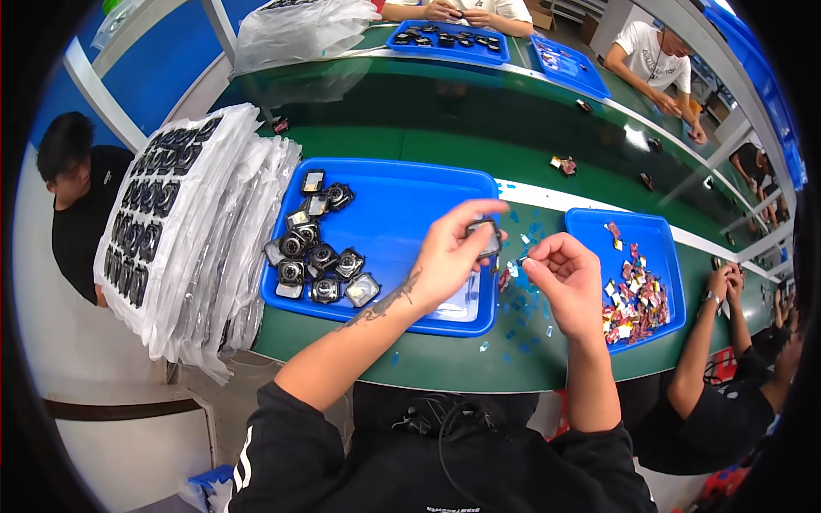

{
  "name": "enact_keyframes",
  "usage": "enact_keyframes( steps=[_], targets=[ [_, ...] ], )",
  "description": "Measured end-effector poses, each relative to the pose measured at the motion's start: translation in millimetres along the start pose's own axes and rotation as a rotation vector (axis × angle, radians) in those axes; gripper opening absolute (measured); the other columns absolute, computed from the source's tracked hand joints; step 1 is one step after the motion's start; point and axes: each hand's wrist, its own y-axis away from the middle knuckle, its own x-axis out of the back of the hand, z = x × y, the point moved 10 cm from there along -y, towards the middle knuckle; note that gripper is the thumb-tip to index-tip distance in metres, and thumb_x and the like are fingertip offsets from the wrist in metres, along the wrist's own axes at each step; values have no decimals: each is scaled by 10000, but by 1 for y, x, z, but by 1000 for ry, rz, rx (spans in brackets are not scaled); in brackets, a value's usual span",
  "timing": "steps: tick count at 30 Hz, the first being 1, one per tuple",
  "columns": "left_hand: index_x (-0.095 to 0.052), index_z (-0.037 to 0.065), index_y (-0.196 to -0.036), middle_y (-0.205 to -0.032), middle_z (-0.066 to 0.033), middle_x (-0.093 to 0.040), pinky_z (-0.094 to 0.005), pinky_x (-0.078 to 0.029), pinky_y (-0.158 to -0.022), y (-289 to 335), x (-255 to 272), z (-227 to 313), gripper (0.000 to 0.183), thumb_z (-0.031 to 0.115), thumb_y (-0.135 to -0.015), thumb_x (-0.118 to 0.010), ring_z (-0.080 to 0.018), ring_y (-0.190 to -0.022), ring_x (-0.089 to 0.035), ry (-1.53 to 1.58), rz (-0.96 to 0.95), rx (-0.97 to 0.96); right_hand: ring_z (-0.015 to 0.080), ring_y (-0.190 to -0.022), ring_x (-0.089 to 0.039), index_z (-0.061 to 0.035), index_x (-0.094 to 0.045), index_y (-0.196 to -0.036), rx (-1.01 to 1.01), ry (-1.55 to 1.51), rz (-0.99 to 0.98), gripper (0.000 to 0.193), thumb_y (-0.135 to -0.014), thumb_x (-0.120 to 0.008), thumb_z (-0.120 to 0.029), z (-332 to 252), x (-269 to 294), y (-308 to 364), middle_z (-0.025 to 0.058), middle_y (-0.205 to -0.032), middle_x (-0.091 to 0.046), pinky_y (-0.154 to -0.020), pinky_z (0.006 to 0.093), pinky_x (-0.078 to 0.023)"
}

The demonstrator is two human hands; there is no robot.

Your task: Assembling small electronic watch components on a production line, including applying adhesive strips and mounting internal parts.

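My left hand point(449, 248) grips a black square watch case point(486, 238) between thumb and fingers, above the right edge of a blue tray point(402, 175). Close beside it, my right hand point(566, 282) is closed in a pinch at the fingertips. A tiny dark piece seems to sit in that pinch, too small to name. In the left part of the tray lie several more black watch cases point(323, 255), some round side up, others square side up. Small blue and clear film bits point(522, 321) are strewn over the green bench below my hands.
To the right stands a second blue tray point(575, 224) of small red, yellow and white parts point(637, 299). Plastic-wrapped sheets of watch cases point(154, 192) are stacked at the left. A green conveyor belt point(462, 120) runs behind, carrying scattered parts. Other people work around the line.
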Motion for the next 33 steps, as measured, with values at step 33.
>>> enact_keyframes(
  steps=[33],
  targets=[
    [-661, 10, -967, -812, -25, -633, -182, -437, -589, 24, -54, -17, 117, 100, -892, -667, -67, -702, -578, 58, -457, 144, 163, -874, -603, 29, -646, -1008, 234, 124, -40, 188, -824, -640, 64, -7, 4, 20, 94, -951, -595, -762, 263, -496]
  ],
)
